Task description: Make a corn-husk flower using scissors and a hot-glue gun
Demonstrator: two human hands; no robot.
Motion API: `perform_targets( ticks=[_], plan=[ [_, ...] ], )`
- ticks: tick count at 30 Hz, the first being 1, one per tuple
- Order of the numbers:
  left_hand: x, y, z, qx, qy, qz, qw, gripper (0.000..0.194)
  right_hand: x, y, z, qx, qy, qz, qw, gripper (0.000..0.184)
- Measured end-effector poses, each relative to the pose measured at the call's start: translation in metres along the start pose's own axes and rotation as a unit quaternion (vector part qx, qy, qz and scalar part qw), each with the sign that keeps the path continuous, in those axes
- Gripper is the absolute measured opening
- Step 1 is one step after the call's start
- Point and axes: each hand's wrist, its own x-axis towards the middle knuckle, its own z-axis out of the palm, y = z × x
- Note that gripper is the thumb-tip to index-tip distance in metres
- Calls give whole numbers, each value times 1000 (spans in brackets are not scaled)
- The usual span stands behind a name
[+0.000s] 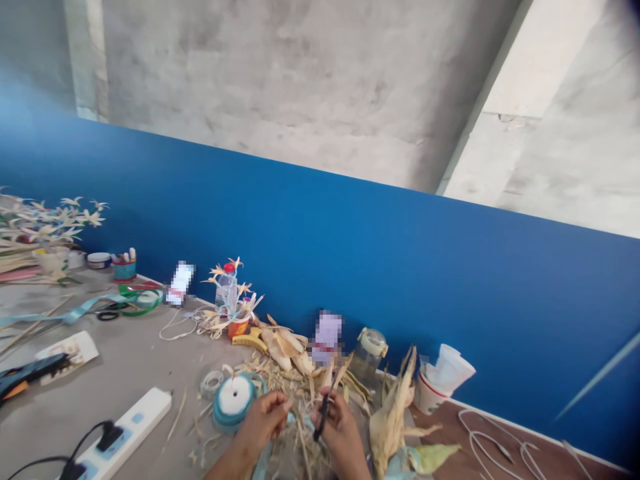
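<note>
From my feed: right hand (340, 427) is closed around black scissors (325, 413), blade end up. Left hand (265, 419) is just beside it, not touching, thumb and fingers pinched together; what's in the pinch is too small for me to tell. Both sit over a litter of dried husk scraps (277, 373) on the grey table (145, 363), with the blue ribbon spool (234, 399) right by the left wrist and a larger husk bundle (393, 430) to the right of the right hand. Handling, my read: husk is near weightless, papery, stiff along the grain and apt to split, so I'd pinch flat near an end and not bend it hard. Ribbon looks soft and slick; I'd grip close to the free end. Scissors are rigid and the heaviest of these: hold by the handles, fingers off the blades.
</note>
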Motion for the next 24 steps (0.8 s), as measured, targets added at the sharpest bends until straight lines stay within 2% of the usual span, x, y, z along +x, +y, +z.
perform_targets(
  ticks=[5, 10, 14, 18, 22, 24],
  plan=[
    [1, -5, 1, 54, -43, -22, 997, 51, -3, 6, 16, 31, 17, 11, 999, 43],
    [-4, -5, 2, 113, -65, 1, 992, 41, -7, 12, 23, 2, 15, -8, 1000, 35],
    [-7, 0, 3, 116, -81, 9, 990, 33, -3, 19, 18, -5, 49, -5, 999, 37],
    [-7, 7, 1, 117, -65, 1, 991, 32, 2, 18, 9, 17, 110, -10, 994, 39],
    [-6, 8, -2, 120, -52, -16, 991, 39, 4, 8, 4, 29, 122, -18, 992, 40],
    [-7, 6, -3, 129, -49, 0, 990, 47, 3, 3, 4, 32, 123, -20, 992, 41]
  ],
)
